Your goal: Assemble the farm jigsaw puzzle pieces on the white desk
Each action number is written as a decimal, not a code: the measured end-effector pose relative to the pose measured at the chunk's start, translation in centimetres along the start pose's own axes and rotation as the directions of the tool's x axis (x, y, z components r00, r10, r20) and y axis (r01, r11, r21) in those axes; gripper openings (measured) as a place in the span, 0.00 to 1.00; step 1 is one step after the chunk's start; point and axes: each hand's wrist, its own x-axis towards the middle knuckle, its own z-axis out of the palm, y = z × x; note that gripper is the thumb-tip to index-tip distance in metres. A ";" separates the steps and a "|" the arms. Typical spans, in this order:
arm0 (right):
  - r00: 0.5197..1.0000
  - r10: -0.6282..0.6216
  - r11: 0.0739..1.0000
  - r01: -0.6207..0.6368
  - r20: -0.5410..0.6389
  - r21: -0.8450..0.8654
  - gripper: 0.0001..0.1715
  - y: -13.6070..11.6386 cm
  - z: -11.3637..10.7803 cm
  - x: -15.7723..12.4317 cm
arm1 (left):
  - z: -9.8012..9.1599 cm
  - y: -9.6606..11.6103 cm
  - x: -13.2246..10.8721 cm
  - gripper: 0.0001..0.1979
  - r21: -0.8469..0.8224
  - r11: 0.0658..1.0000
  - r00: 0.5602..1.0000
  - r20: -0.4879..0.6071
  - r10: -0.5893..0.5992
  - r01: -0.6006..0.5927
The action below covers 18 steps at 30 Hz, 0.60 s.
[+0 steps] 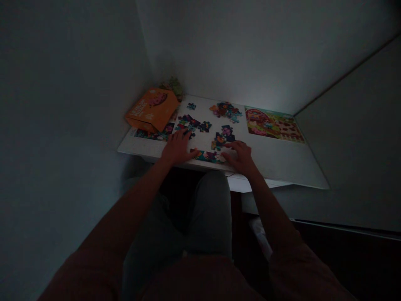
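Observation:
My left hand (177, 148) rests palm down on a white desk (275, 163), its fingers spread, the fingertips by a cluster of dark jigsaw pieces (188, 123). My right hand (239, 156) lies flat with its fingers spread, beside a joined strip of puzzle pieces (206, 156) near the front edge. Another group of pieces (224, 137) sits just beyond that hand. Neither hand shows a held piece. Further back lies a loose heap of pieces (225, 110).
A finished farm-scene puzzle (274, 124) lies at the right of the desk. An orange puzzle box (152, 109) leans at the back left corner over a partly built picture (153, 134). A leafy bunch (173, 87) stands behind it. Walls close the left and back sides.

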 end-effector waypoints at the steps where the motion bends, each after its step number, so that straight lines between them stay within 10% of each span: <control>1: 0.999 -0.030 1.000 0.030 0.016 0.000 0.29 -0.6 0.1 1.3 | 0.0 0.0 0.0 0.50 -0.003 1.000 1.000 -0.002 0.002 -0.002; 11: 0.992 -0.074 0.992 0.084 0.100 -0.099 0.30 -4.9 4.3 18.2 | 0.4 -0.5 -0.3 0.53 -0.055 0.998 0.998 -0.051 0.024 -0.027; 18: 0.996 -0.011 0.987 0.024 0.085 -0.157 0.37 -5.2 5.9 22.3 | 0.3 -0.3 -0.3 0.48 -0.066 0.998 0.999 -0.033 0.020 -0.022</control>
